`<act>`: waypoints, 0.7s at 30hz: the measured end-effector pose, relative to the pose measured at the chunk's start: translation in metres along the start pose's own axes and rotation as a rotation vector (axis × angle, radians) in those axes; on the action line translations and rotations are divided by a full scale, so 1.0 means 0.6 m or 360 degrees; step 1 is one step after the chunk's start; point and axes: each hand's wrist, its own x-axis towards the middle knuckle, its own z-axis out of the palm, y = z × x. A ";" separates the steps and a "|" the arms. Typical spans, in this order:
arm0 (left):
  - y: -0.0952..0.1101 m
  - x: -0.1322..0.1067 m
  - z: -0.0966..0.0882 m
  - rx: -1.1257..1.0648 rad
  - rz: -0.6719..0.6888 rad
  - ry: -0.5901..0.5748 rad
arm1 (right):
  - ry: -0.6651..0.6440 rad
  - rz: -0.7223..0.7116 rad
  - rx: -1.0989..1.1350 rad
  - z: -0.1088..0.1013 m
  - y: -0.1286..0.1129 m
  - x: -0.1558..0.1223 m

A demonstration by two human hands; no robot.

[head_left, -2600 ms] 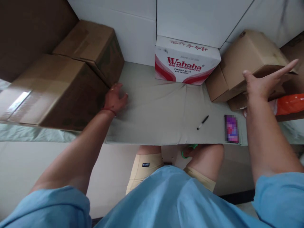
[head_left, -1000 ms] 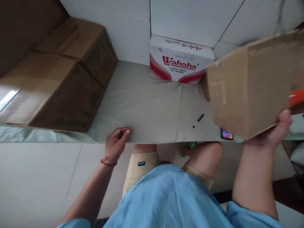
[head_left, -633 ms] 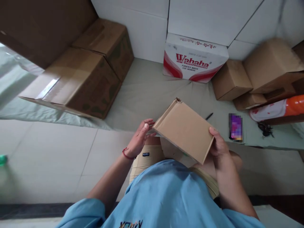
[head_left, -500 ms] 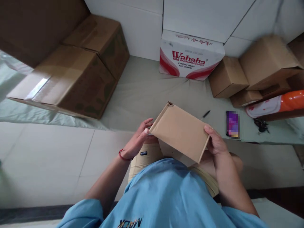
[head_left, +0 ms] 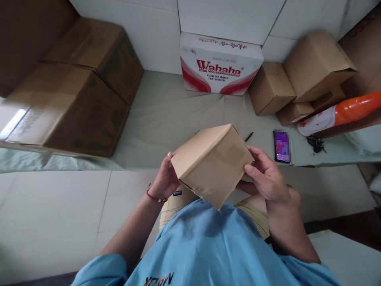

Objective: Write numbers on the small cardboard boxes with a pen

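A plain brown cardboard box (head_left: pixel 218 169) is held tilted above my lap, two of its faces and a long edge turned up toward me. My left hand (head_left: pixel 167 176) grips its left end, thumb at the upper corner and the other fingers partly hidden behind it. On the opposite end, my right hand (head_left: pixel 264 172) pinches the box's right edge between thumb and fingers. A red string bracelet (head_left: pixel 155 196) circles my left wrist. Just past the box lies a black pen (head_left: pixel 249 136), and a phone (head_left: pixel 282 146) with a lit screen rests to the right.
Large cardboard cartons (head_left: pixel 71 107) stand on the left of the green-covered surface (head_left: pixel 160 103). A white and red Wahaha carton (head_left: pixel 220 65) is against the wall. Smaller boxes (head_left: pixel 272 89), an orange and white bottle (head_left: pixel 342 113) and keys (head_left: pixel 316 144) are at the right.
The box has been turned in my hands, so a different face and edge now show. My right hand has shifted its grip, with the thumb now on the near face. The view has moved slightly right.
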 end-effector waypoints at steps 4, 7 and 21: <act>-0.012 0.000 -0.005 -0.0034 -0.0101 -0.0095 | 0.0050 -0.0037 0.0007 0.010 0.007 0.004; -0.018 -0.003 -0.006 -0.0012 0.0007 -0.0117 | 0.0109 -0.0083 0.0054 0.011 0.015 0.008; -0.034 -0.014 0.004 0.0269 0.0660 -0.0225 | 0.0430 -0.0132 0.0389 0.008 0.039 0.016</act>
